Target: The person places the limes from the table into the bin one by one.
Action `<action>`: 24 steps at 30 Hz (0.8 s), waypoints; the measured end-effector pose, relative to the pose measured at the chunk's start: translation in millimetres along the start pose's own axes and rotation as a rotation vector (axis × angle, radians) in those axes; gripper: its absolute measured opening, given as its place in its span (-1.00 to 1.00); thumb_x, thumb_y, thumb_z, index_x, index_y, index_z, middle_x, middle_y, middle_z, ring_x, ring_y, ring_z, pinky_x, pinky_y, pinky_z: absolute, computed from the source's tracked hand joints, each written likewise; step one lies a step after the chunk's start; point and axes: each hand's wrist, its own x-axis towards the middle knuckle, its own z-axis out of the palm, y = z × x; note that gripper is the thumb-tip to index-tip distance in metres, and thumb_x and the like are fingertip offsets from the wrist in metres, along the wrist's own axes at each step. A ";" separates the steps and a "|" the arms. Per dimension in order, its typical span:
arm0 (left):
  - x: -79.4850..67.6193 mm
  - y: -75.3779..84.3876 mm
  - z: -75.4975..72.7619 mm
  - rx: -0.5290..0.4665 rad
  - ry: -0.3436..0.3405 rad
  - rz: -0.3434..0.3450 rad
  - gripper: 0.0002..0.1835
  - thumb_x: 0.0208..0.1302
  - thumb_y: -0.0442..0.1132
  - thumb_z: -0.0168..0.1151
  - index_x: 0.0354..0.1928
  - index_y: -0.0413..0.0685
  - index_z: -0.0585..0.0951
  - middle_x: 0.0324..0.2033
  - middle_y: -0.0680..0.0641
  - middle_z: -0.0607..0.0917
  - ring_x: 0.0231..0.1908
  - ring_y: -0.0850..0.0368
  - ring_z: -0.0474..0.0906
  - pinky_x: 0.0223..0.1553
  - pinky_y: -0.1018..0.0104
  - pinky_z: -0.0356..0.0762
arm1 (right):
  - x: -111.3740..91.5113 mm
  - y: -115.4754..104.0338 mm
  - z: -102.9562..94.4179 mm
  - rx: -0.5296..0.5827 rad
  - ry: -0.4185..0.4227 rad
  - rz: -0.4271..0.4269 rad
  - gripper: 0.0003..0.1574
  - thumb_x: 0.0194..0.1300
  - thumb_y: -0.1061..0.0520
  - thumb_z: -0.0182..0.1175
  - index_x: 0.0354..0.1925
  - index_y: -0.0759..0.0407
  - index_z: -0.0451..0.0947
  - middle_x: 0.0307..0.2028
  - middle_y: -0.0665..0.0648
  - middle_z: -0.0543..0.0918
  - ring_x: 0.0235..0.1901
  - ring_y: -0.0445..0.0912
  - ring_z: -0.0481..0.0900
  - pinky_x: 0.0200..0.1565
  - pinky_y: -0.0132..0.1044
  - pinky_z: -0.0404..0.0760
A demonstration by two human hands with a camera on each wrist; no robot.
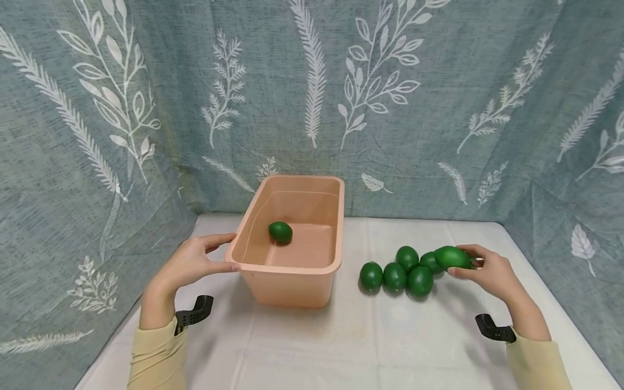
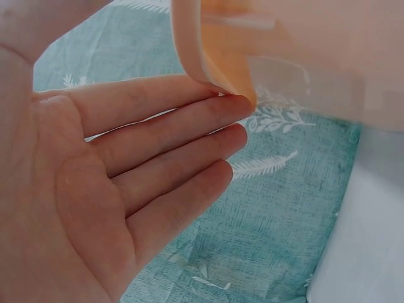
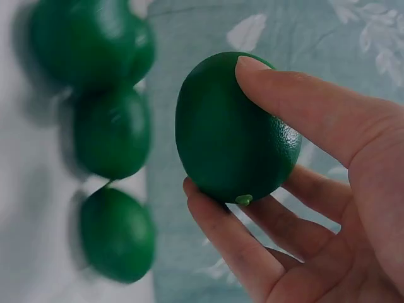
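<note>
My right hand [image 1: 492,271] pinches a lime [image 3: 233,129] between thumb and fingers. It is glossy dark green with a small stem nub, and in the head view it overlaps the right end of a group of several limes [image 1: 395,277] on the white cloth. At the left, my left hand [image 1: 192,262] touches the near left corner of a peach plastic bin [image 1: 292,284]. Its fingers [image 2: 189,117] lie straight, tips at the rim, and the thumb rests along the front edge. Inside the bin, another lime [image 1: 280,232] lies towards the left wall.
The white cloth [image 1: 380,346] covers the table. Behind and on both sides hangs a blue-green curtain [image 1: 273,81] with white leaf prints. Black wrist mounts [image 1: 494,329] sit on both forearms. The bin stands left of the lime group, with a gap of cloth between them.
</note>
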 end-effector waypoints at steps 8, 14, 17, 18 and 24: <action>0.8 0.8 0.2 -0.001 -0.005 -0.008 -0.17 -0.01 0.15 0.43 0.29 -0.07 0.44 0.24 -0.15 0.49 0.25 -0.27 0.36 0.21 -0.13 0.41 | 13.9 -35.2 -8.1 0.005 -0.009 -0.071 -0.01 0.08 -0.36 0.29 0.30 0.16 0.33 0.18 0.35 0.47 0.07 0.27 0.51 -0.08 0.01 0.65; 1.3 0.3 0.4 -0.011 -0.007 -0.007 -0.17 -0.02 0.14 0.44 0.29 -0.08 0.45 0.23 -0.15 0.49 0.25 -0.25 0.36 0.22 -0.12 0.41 | 28.4 -64.7 -10.5 0.012 -0.047 -0.094 0.01 0.05 -0.37 0.30 0.31 0.12 0.32 0.18 0.33 0.46 0.10 0.27 0.48 -0.05 0.01 0.63; 1.3 0.3 0.1 -0.013 -0.012 -0.011 -0.16 -0.02 0.15 0.43 0.29 -0.08 0.44 0.24 -0.14 0.48 0.26 -0.26 0.35 0.24 -0.12 0.40 | 35.6 -77.7 -11.6 0.015 -0.066 -0.118 -0.01 0.06 -0.36 0.30 0.31 0.11 0.32 0.17 0.33 0.46 0.11 0.26 0.49 -0.05 0.01 0.63; 1.2 0.4 0.1 -0.015 -0.013 -0.012 -0.16 -0.02 0.15 0.43 0.29 -0.08 0.43 0.24 -0.14 0.48 0.26 -0.26 0.34 0.24 -0.12 0.40 | 37.9 -81.6 -11.6 0.018 -0.067 -0.128 -0.02 0.07 -0.35 0.31 0.31 0.10 0.33 0.17 0.32 0.47 0.10 0.25 0.49 -0.04 0.02 0.62; 1.2 0.7 -0.1 -0.019 -0.015 -0.006 -0.16 -0.01 0.15 0.43 0.29 -0.09 0.43 0.24 -0.16 0.48 0.27 -0.28 0.32 0.24 -0.14 0.38 | 49.6 -102.7 -9.1 0.022 -0.075 -0.176 -0.11 0.09 -0.29 0.32 0.28 0.07 0.36 0.15 0.29 0.49 0.08 0.21 0.53 -0.05 0.01 0.63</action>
